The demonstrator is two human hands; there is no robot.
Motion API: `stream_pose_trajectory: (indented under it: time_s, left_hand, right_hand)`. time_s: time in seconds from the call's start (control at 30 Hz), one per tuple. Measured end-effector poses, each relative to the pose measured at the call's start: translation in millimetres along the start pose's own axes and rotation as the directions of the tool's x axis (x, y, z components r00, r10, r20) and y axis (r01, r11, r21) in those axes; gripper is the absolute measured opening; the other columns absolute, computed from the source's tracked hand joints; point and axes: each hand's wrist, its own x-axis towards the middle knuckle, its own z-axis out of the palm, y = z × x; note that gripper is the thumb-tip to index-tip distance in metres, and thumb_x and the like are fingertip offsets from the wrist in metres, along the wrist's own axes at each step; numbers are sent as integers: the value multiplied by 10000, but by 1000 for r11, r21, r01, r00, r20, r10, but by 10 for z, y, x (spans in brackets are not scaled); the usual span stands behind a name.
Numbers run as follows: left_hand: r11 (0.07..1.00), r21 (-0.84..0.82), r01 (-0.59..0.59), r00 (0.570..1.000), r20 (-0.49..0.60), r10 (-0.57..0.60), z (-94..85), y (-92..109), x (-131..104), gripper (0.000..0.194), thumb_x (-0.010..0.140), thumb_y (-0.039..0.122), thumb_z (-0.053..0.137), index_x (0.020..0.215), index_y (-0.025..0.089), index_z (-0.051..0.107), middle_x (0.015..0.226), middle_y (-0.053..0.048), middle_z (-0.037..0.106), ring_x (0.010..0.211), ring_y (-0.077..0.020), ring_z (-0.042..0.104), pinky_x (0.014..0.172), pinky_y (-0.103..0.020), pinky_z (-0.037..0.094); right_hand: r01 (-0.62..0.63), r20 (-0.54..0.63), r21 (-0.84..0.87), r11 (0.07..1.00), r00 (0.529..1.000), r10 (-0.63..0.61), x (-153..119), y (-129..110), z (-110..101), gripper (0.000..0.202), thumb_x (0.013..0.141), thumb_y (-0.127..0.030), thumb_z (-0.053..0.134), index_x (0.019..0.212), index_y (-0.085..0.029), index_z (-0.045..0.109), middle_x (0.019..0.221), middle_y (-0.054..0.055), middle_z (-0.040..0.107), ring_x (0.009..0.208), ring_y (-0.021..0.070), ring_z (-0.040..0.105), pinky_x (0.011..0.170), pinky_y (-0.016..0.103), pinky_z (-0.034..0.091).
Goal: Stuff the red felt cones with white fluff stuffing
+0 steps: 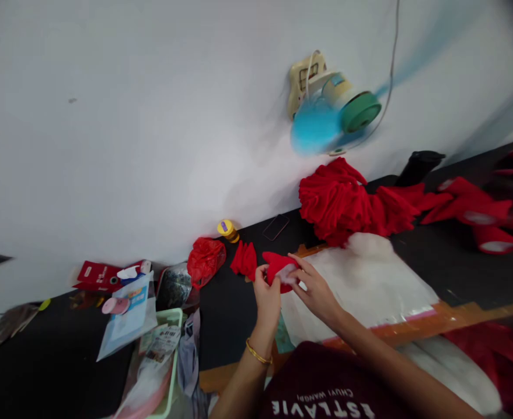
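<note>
Against a white wall, left hand (267, 295) and right hand (315, 291) pinch a small red fabric cone (279, 266), white-stuffed.

Our left hand (267, 294) and right hand (315, 291) meet just in front of the small red fabric piece (278, 266), fingers pinched on it from either side. Both forearms reach up from below the piece, the left wrist wearing a gold bangle (257, 352).

Red cloth piece (278, 266) soft, matt; clear plastic sheet (361, 285) glossy; black tabletop (457, 262) matt; bangle (257, 353) shiny metal.
</note>
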Motion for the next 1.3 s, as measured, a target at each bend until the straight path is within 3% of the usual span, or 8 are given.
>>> stream_pose_trajectory:
  time_s: [0.17,0.3,0.47,0.6,0.73,0.9,1.03,1.3]
  left_hand:
    - [1000,-11,-15,995,-95,14,-173,-108,122,268,760,180,580,1028,187,571,968,-46,650,901,-186,646,873,-336,497]
    - [998,55,-14,989,-149,22,-340,-184,208,298,733,165,593,1029,192,578,1013,-47,638,964,-198,629,907,-341,478]
    - [980,110,-166,983,-64,173,-305,-142,70,390,638,35,546,988,204,582,957,-20,609,928,-187,602,865,-313,474]
    - [943,120,-309,951,26,308,-126,-131,-126,278,663,25,538,872,209,535,885,-8,559,857,-174,572,794,-297,475]
    - [919,88,-384,917,152,369,-110,-193,-257,233,711,111,620,925,198,581,1020,-71,602,1006,-221,594,876,-357,486]
    - [942,-330,62,976,216,12,-317,-253,-215,470,827,390,635,1246,199,543,1307,-164,586,1180,-275,594,961,-432,486]
    - [689,-519,506,857,391,-335,-245,-151,-133,550,771,534,692,1161,152,627,1166,-158,683,1080,-290,653,910,-410,519]
    - [304,-685,662,741,537,-402,-84,-93,-68,381,755,374,753,1039,130,682,1026,-119,745,986,-266,697,953,-419,518]
  right_hand:
    - [21,-34,92,996,999,-18,-27,23,-194,120,901,-250,576,880,-235,694,1446,106,526,1207,260,588,998,460,496]
    - [-3,-6,-51,999,1000,3,-170,496,-424,130,889,-262,562,904,-258,691,1385,98,582,1222,291,569,1019,516,479]
    - [-330,-33,-82,941,944,328,-261,1020,-437,443,780,-358,673,1194,-207,631,1375,205,569,1113,362,638,847,529,574]
    - [-358,222,371,857,930,293,-139,584,-187,556,882,-421,580,1394,-243,463,1362,136,599,1102,260,665,838,419,593]
    - [-440,269,504,743,897,350,6,183,2,373,879,-392,551,1189,-186,586,1055,85,735,871,222,707,734,358,590]
    - [-516,178,323,794,857,484,-48,175,32,412,821,-369,610,1182,-179,555,831,16,719,572,171,650,610,323,557]
    - [-405,212,255,878,910,358,-127,71,112,558,786,-359,687,1281,-193,489,977,58,731,729,198,694,666,331,579]
    - [116,-62,-164,980,990,-127,-377,-34,-165,283,932,-215,535,1202,-246,616,1076,97,687,745,176,664,658,313,585]
